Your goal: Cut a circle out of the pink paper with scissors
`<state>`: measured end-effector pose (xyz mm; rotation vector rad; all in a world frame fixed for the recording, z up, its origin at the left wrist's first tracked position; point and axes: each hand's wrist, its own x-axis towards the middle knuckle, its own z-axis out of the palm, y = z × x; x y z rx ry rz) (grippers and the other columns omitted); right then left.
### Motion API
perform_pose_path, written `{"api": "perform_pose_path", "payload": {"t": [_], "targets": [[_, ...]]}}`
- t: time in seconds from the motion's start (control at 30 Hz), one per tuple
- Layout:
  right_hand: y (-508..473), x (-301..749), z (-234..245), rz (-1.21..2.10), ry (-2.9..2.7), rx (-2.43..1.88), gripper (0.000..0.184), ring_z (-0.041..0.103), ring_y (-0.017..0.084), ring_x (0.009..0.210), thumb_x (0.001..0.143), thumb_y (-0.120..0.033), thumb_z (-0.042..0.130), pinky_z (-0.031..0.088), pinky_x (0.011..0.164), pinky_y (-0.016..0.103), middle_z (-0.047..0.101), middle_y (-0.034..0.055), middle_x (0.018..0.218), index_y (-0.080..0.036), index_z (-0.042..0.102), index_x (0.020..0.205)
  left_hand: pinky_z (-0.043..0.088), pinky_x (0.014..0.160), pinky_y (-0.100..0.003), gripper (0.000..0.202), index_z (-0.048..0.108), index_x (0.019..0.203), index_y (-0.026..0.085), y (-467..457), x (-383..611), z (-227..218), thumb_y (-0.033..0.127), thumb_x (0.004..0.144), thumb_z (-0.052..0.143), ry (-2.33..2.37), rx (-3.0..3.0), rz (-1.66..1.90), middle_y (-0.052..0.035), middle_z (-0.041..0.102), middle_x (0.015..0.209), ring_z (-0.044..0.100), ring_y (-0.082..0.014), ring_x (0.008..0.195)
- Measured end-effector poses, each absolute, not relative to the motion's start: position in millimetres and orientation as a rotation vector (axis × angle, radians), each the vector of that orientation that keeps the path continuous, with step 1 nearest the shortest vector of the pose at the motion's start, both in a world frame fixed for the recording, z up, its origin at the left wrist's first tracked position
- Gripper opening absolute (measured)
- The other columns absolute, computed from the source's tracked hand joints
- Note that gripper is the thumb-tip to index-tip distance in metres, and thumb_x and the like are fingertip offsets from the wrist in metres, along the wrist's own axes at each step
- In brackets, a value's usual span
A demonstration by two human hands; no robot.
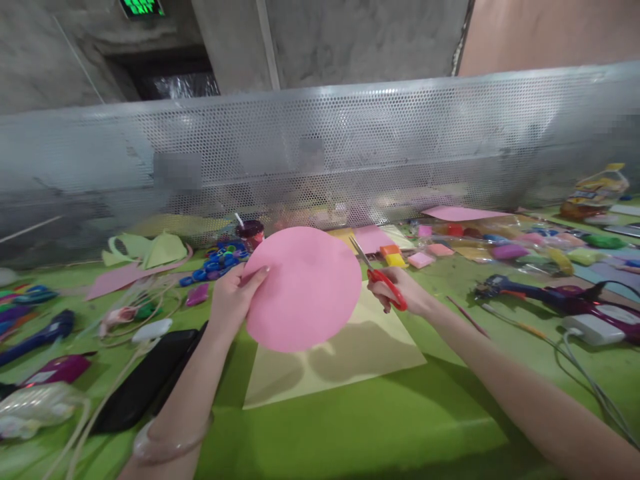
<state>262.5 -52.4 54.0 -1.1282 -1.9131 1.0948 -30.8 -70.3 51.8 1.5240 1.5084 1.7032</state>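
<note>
My left hand (239,288) pinches the left edge of a round pink paper (305,290), thumb on its near face and the other fingers behind it. The disc is held up, tilted toward me. In my right hand (397,288) is a pair of scissors (387,287) with red handles. Its blades point up and to the left, just off the disc's right edge; they appear nearly closed. Below the disc a pale yellow paper sheet (365,353) lies on the green table (350,440), with shadows of the disc and hands on it.
A black phone-like slab (147,380) and cables lie left of my left forearm. Pink and green paper offcuts (145,263) are at the back left. Colourful small blocks (395,255) sit behind the scissors. A purple-handled tool (565,303) and white adapter (595,329) are at right. Perforated metal panel (320,153) borders the back.
</note>
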Motion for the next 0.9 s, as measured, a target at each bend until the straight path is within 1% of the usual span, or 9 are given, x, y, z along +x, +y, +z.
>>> {"api": "perform_pose_path", "payload": {"t": [0.13,0.27,0.57,0.9], "targets": [[-56,261,60,1.088,-1.947,-1.132,0.02,0.045,0.007,0.035,0.069,-0.021,0.047,0.044,0.04,0.02,0.046,-0.0053,0.037,-0.018,0.037,0.052,0.047,0.063,-0.028,0.038,0.065,0.09,0.017,-71,-29,51,0.044,0.063,0.064,1.523,1.532,1.668,-0.004,0.068,0.085,0.06,-0.0215,0.077],[-60,260,64,1.078,-1.974,-1.165,0.018,0.047,0.008,0.036,0.068,-0.019,0.047,0.044,0.042,0.021,0.047,-0.0049,0.037,-0.018,0.038,0.051,0.045,0.061,-0.026,0.033,0.065,0.086,0.018,-71,-28,51,0.043,0.064,0.064,1.539,1.544,1.653,-0.0024,0.069,0.082,0.06,-0.0203,0.075],[-61,259,66,1.059,-1.996,-1.182,0.017,0.048,0.008,0.037,0.067,-0.019,0.046,0.046,0.043,0.022,0.047,-0.005,0.039,-0.018,0.038,0.052,0.046,0.064,-0.028,0.035,0.065,0.088,0.018,-70,-28,50,0.044,0.064,0.063,1.54,1.571,1.651,-0.0034,0.069,0.083,0.061,-0.0215,0.076],[-60,259,64,1.033,-2.003,-1.219,0.018,0.048,0.008,0.036,0.068,-0.021,0.046,0.044,0.038,0.021,0.045,-0.0051,0.04,-0.018,0.039,0.053,0.046,0.064,-0.027,0.034,0.065,0.088,0.018,-73,-28,54,0.043,0.065,0.063,1.554,1.571,1.635,-0.003,0.069,0.084,0.061,-0.0211,0.078]]}}
